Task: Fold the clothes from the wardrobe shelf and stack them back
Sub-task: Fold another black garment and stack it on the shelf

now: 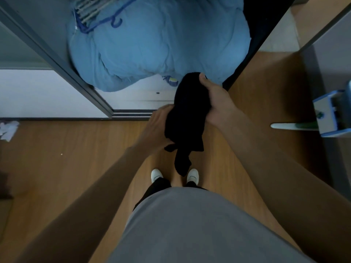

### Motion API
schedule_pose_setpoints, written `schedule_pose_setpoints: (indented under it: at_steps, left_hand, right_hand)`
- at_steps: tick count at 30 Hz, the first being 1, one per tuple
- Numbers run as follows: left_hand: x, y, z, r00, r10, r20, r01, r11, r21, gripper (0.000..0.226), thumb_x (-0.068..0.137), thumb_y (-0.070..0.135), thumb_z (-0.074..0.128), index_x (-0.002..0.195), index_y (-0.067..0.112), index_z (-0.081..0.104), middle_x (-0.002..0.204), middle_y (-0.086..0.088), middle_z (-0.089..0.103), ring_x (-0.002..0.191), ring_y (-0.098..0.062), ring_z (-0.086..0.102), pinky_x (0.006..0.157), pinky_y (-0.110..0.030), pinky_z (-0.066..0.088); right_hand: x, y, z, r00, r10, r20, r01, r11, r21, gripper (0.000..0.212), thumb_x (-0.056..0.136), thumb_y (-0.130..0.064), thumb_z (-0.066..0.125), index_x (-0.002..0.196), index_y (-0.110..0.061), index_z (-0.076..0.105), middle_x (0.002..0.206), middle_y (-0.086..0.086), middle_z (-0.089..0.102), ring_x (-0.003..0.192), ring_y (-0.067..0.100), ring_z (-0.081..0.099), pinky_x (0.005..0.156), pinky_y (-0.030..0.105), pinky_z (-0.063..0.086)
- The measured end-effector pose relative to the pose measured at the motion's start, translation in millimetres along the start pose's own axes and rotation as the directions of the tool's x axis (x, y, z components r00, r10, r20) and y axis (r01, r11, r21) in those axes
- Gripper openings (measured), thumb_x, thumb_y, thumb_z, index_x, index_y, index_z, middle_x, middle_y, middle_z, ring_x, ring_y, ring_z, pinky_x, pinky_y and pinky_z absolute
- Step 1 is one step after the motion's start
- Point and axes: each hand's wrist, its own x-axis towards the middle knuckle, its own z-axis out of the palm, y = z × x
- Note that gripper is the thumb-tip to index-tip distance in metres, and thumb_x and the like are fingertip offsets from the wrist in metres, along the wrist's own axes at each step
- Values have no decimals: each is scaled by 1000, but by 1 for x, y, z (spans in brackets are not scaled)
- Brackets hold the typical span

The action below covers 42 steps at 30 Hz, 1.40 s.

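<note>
Between both hands (214, 101), fingers (161, 114) clutch the bunched black garment (188, 111).

We see a matt black cloth garment (187, 111) and soft blue quilted bedding (161, 44). The floor (66, 149) looks like smooth wood.

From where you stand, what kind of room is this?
Likely a bedroom, by an open wardrobe: a blue quilt and hangers inside, a sliding door, a black garment held before it.
</note>
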Motion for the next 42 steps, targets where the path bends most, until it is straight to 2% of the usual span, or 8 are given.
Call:
schedule_pose_setpoints:
  at_steps: [3,6,10,15,21,24,35,42]
  left_hand:
    - [22,2,-14,993,7,-118,-3,1000,30,34,80,-5,61,107,13,69,100,-3,68,94,-4,59,89,-22,46]
    - [26,5,-37,990,-138,15,139,978,-154,39,80,-9,53,78,29,61,73,14,55,64,8,50,65,-16,43]
    - [36,25,-54,993,-110,32,115,962,-247,22,77,-5,45,67,10,58,62,-4,56,66,-11,52,58,-29,40]
    - [58,59,-57,976,-202,-81,157,909,-385,28,86,-7,46,71,8,64,65,5,60,55,0,52,55,-21,43]
    - [71,82,-65,968,-244,-54,195,871,-451,20,62,2,44,67,-4,62,53,11,52,48,1,45,45,-19,33]
    - [73,87,-70,985,-170,-33,140,897,-418,22,66,-2,58,58,17,63,51,16,55,50,6,49,48,-14,37]
    - [38,30,-67,936,-296,189,345,878,-332,40,97,20,64,60,15,49,58,3,48,51,-5,45,55,-26,32]
    - [57,49,-62,967,-252,44,249,890,-382,31,95,10,60,65,8,52,57,7,46,49,2,43,47,-16,31]
  right_hand:
    - [1,-2,-7,999,41,-25,-42,999,-14,34,95,-29,66,121,-7,66,115,13,72,106,27,69,91,40,57]
    - [4,-13,-20,997,29,-69,-39,990,-138,28,91,-27,71,113,-9,67,103,10,76,91,23,74,72,33,62]
    - [21,-20,-45,978,-138,-154,37,851,-524,37,93,-25,67,127,-11,61,117,5,68,105,20,66,95,32,55]
    - [17,-9,-54,947,-309,85,192,334,-923,29,92,-36,65,95,-7,68,90,4,70,85,13,67,74,27,51]
    - [-22,12,-31,877,-183,445,481,336,-809,45,84,-41,73,124,-28,57,111,-16,67,104,-2,63,87,18,50]
    - [-17,19,-21,867,-337,369,456,232,-859,5,90,-18,63,91,-15,60,85,-1,63,77,10,60,67,26,41]
    - [-18,7,-38,954,-261,147,295,904,-310,33,87,-7,55,68,-25,74,67,-4,69,65,10,68,58,20,52]
    - [-13,4,-57,849,-386,362,492,327,-807,15,92,-24,65,99,-12,70,89,2,72,79,-1,64,73,19,49]
